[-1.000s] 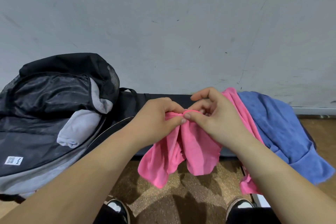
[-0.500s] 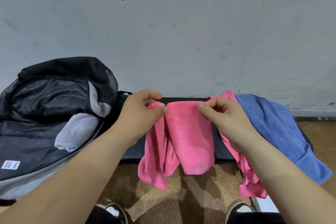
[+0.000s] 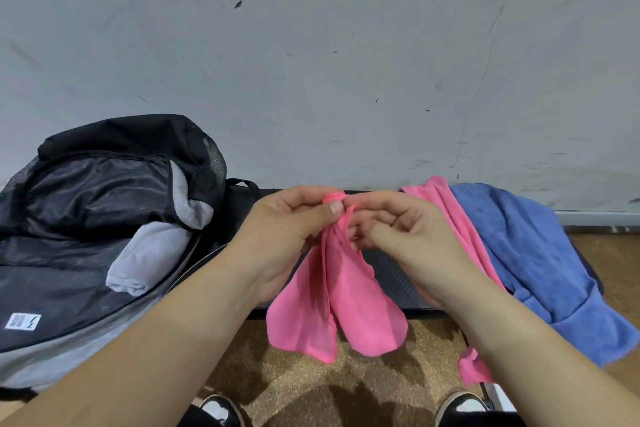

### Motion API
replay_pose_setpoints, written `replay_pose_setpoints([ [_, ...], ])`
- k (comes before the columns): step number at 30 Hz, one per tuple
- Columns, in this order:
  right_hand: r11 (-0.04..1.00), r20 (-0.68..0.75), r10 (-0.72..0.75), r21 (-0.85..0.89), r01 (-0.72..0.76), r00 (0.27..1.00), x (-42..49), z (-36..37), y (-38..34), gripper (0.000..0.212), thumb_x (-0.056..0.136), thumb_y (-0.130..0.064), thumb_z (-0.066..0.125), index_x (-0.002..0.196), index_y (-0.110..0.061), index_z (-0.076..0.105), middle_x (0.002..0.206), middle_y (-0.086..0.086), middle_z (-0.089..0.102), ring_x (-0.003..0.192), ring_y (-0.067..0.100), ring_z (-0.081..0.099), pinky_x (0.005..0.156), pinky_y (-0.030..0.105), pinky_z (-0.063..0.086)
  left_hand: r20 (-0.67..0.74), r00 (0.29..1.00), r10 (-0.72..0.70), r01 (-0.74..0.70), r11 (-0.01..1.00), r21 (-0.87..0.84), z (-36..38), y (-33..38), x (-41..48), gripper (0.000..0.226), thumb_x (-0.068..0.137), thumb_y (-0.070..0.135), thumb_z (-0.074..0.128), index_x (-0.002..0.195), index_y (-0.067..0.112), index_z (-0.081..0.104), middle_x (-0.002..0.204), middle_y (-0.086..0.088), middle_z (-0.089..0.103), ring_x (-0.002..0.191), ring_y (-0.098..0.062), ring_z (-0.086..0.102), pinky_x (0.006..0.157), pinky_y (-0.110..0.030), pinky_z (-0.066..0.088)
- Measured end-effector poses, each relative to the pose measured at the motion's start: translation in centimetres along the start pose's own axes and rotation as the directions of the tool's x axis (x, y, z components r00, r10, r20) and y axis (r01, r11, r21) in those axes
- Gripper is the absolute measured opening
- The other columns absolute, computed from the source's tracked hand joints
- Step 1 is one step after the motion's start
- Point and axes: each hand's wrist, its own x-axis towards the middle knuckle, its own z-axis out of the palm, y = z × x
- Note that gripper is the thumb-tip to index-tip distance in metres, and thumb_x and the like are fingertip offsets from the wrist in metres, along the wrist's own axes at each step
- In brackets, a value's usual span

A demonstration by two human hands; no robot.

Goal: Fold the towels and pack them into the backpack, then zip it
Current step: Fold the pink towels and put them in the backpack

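**Inspector:** State of the hands?

**Recorder:** Both are engaged. The left hand (image 3: pixel 287 229) pinches the bunched top edge of the pink towel (image 3: pixel 339 315) between thumb and forefinger. The right hand (image 3: pixel 408 239) meets it from three o'clock, with its fingers curled into the same gather. The hands touch at the pinch.

**Inspector:** Position of that towel?

**Recorder:** It is held up in front of the person. Two lobes hang toward six o'clock, past the front edge of the black mat (image 3: pixel 391 274) and above the speckled brown floor (image 3: pixel 304 388).

**Inspector:** Other cloth?

**Recorder:** A blue towel (image 3: pixel 526 253) lies crumpled at three o'clock of the hands and droops over the mat's edge. Pink cloth (image 3: pixel 450 218) runs beside it, under the right forearm. I cannot tell whether this is the held towel or a second one.

**Inspector:** The backpack?

**Recorder:** The backpack (image 3: pixel 86 218) is at nine o'clock of the hands, black with grey trim. It lies unzipped with its flap thrown back toward the wall (image 3: pixel 311 80). A folded grey towel (image 3: pixel 152 256) sits in the opening, near its three o'clock rim. A white label (image 3: pixel 22 321) shows on the lower lining.

**Inspector:** Anything further?

**Recorder:** Two shoe tips (image 3: pixel 221 409) show at six o'clock.
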Motion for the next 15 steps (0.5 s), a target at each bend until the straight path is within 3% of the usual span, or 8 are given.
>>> replay_pose_setpoints([
  [3,0.988,-0.029,-0.077,-0.138,0.072,0.997,0.1,0.2,0.0,0.015,0.091,0.004,0.071,0.101,-0.005,0.078,0.089,0.013,0.08,0.082,0.017,0.076,0.077,0.028,0.06,0.045,0.999,0.0,-0.002,0.999,0.046,-0.1,-0.3,0.0,0.02,0.094,-0.003,0.067,0.113,-0.005,0.074,0.085,-0.011,0.078,0.069,-0.013,0.072,0.068,-0.022,0.059],
  [5,0.956,-0.065,-0.143,-0.269,0.121,0.988,0.3,0.0,0.1,0.011,0.09,-0.002,0.076,0.094,-0.011,0.08,0.083,0.01,0.079,0.075,0.016,0.073,0.069,0.029,0.059,0.077,0.997,-0.004,-0.006,0.992,0.129,0.0,-0.5,-0.2,0.018,0.098,0.003,0.066,0.112,0.001,0.077,0.092,-0.012,0.08,0.079,-0.014,0.073,0.078,-0.026,0.06],
  [8,0.888,-0.088,-0.249,-0.419,0.191,0.965,0.4,-0.4,0.1,0.009,0.088,-0.009,0.082,0.088,-0.018,0.08,0.088,0.013,0.073,0.077,0.029,0.072,0.072,0.046,0.058,0.098,0.995,0.001,-0.021,0.979,0.202,-0.1,-0.4,-0.5,0.02,0.102,0.008,0.063,0.115,0.005,0.078,0.108,-0.018,0.079,0.093,-0.019,0.072,0.09,-0.033,0.058],
  [12,0.883,-0.097,-0.223,-0.443,0.158,0.97,0.3,-0.7,-0.3,0.006,0.087,-0.007,0.081,0.086,-0.012,0.078,0.087,0.005,0.077,0.08,0.028,0.074,0.075,0.044,0.063,0.137,0.991,-0.003,-0.036,0.958,0.285,-0.1,-0.2,-0.9,0.022,0.105,0.01,0.059,0.113,0.012,0.08,0.114,-0.028,0.075,0.1,-0.034,0.064,0.106,-0.057,0.049],
  [13,0.889,-0.101,-0.2,-0.436,0.137,0.975,0.2,-0.7,-0.3,0.005,0.087,-0.007,0.082,0.086,-0.011,0.078,0.084,0.006,0.078,0.076,0.03,0.075,0.073,0.045,0.063,0.141,0.99,-0.007,-0.037,0.951,0.308,-0.1,-0.1,-1.0,0.024,0.106,0.01,0.058,0.113,0.013,0.081,0.113,-0.026,0.076,0.1,-0.032,0.066,0.105,-0.055,0.051],
  [15,0.838,-0.072,-0.242,-0.519,0.171,0.968,0.1,-0.8,-0.4,0.006,0.086,-0.01,0.083,0.086,-0.015,0.079,0.081,0.0,0.078,0.075,0.023,0.075,0.074,0.041,0.062,0.139,0.99,-0.01,-0.041,0.931,0.363,-0.2,-0.1,-1.1,0.025,0.106,0.008,0.056,0.113,0.012,0.08,0.109,-0.016,0.079,0.101,-0.022,0.073,0.095,-0.038,0.059],
])
